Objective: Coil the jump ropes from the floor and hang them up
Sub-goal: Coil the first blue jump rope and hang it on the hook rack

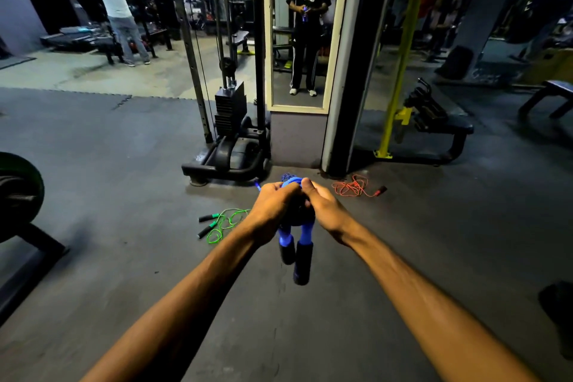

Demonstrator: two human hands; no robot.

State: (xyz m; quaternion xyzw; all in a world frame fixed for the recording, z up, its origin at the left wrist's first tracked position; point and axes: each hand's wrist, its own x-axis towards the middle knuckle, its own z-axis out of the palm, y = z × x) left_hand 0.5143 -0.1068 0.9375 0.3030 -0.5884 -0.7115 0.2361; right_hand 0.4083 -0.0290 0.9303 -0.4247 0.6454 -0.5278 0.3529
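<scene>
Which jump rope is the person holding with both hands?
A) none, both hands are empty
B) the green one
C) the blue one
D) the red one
C: the left hand and right hand both grip the blue jump rope, its two handles hanging below, while the green jump rope and red jump rope lie on the floor.

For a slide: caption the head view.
A blue rope in left hand and right hand; green rope and red rope on the floor.
</scene>
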